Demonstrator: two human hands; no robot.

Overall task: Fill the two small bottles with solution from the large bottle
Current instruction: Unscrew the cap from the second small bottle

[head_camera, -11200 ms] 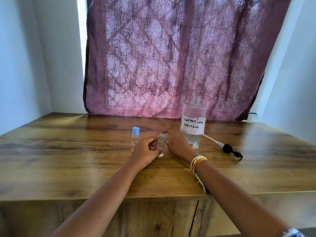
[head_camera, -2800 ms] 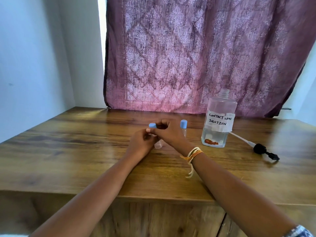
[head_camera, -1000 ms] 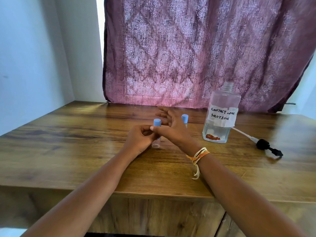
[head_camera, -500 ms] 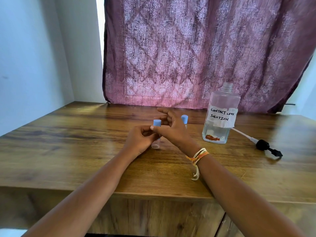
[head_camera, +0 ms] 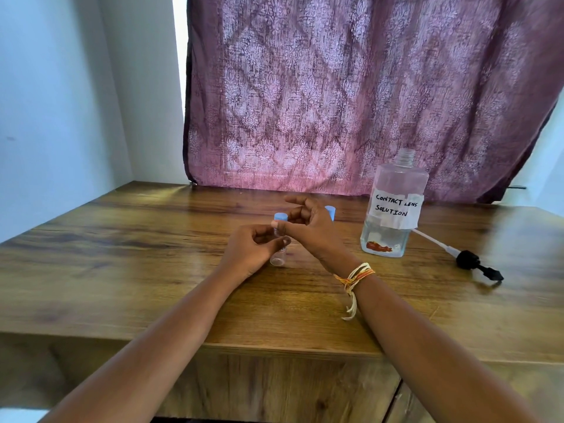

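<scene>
Little has shifted: left hand (head_camera: 247, 251) grips small bottle (head_camera: 278, 257), right hand (head_camera: 308, 230) pinching its cap (head_camera: 280, 217)

Single head-worn camera, facing forward and down across the worktop (head_camera: 122, 270) toward the curtain (head_camera: 351, 96). Both forearms enter from the bottom edge, close to the lens.

Wooden table (head_camera: 122, 270), grain running left to right, cabinet front below its near edge. Standing on it: one small clear bottle with blue cap (head_camera: 279, 239), a second blue-capped small bottle (head_camera: 330, 212) behind, and a large uncapped bottle (head_camera: 392, 209) labelled "CONTACT LENS SOLUTION". A black pump head with white tube (head_camera: 471, 264) lies to its right.
</scene>
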